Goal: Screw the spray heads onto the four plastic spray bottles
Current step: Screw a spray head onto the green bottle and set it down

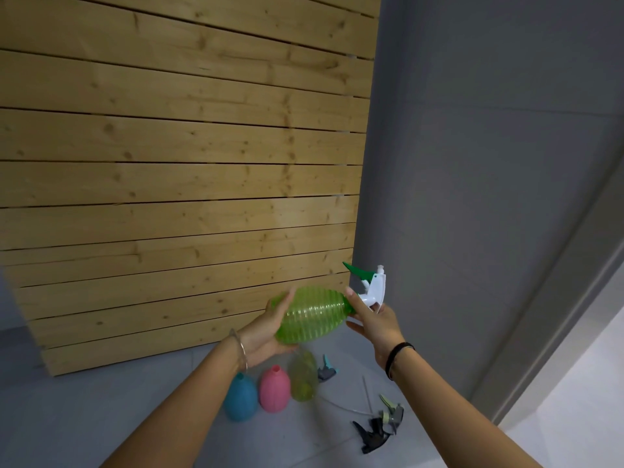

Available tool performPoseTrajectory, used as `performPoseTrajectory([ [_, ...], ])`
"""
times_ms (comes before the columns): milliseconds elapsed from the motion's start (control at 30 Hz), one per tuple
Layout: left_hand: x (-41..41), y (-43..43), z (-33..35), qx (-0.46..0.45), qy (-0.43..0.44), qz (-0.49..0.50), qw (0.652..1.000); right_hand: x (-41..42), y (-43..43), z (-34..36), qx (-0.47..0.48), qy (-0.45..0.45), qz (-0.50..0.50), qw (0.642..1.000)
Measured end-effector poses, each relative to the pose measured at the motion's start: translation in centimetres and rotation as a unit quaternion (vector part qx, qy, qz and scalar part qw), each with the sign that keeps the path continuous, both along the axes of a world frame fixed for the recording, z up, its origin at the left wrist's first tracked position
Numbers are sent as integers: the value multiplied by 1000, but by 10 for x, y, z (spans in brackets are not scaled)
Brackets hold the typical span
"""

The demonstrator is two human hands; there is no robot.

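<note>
A ribbed green spray bottle [312, 314] lies sideways in the air, and my left hand [270, 327] grips its base end from below. At the bottle's neck sits a white spray head with a green trigger [369, 287], where my right hand [373, 320] holds the collar. On the grey floor below stand a blue bottle [240, 398], a pink bottle [274, 388] and a yellow-green bottle [304, 380], the blue and pink ones with open necks. A grey-and-teal spray head [327, 369] lies right beside the yellow-green bottle.
Two more spray heads lie on the floor at the right, a grey-green one [391, 410] with a thin dip tube and a black one [371, 435]. A wooden slat panel [175, 184] leans behind, next to a grey wall [472, 163].
</note>
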State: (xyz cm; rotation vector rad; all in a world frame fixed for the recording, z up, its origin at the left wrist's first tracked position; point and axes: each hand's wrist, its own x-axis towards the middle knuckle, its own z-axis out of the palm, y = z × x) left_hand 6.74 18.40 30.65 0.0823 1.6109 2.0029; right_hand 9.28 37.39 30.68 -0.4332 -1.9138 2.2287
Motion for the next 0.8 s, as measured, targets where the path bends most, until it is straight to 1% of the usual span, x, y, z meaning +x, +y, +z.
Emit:
performPoseTrajectory([
  [67, 2, 0, 0, -42, -33, -6, 999, 0, -4, 3, 7, 25, 13, 1000],
  [133, -1, -2, -2, -64, -22, 22, 997, 0, -5, 5, 3, 36, 38, 999],
  [233, -5, -4, -4, -42, 27, 50, 997, -1, -1, 6, -3, 31, 64, 997],
  [333, -4, -3, -5, -14, 55, 21, 998, -2, 0, 3, -31, 15, 32, 999],
  [367, -3, -3, -4, 6, 46, 15, 999, -2, 0, 2, -36, 8, 23, 999],
  [433, -4, -4, -2, 41, -3, 6, 999, -4, -2, 0, -40, 7, 17, 999],
  [467, -3, -3, 0, 33, -25, 0, 999, -4, -2, -1, -37, 11, 15, 999],
  [533, -1, -2, 0, -39, -20, 3, 999, -5, -3, -2, -21, 9, 6, 1000],
  [600, -2, -1, -3, -103, 34, 31, 994, -5, -3, -2, -8, -8, -4, 1000],
  [633, -4, -1, -5, -114, 63, 52, 990, -5, -1, -2, -7, -18, -13, 1000],
  [700, -7, -1, -7, -88, 89, 66, 990, -4, 1, -1, -7, -32, -29, 999],
  [800, -5, 0, -7, -40, 34, 20, 998, -5, 2, 3, 22, -36, -15, 999],
])
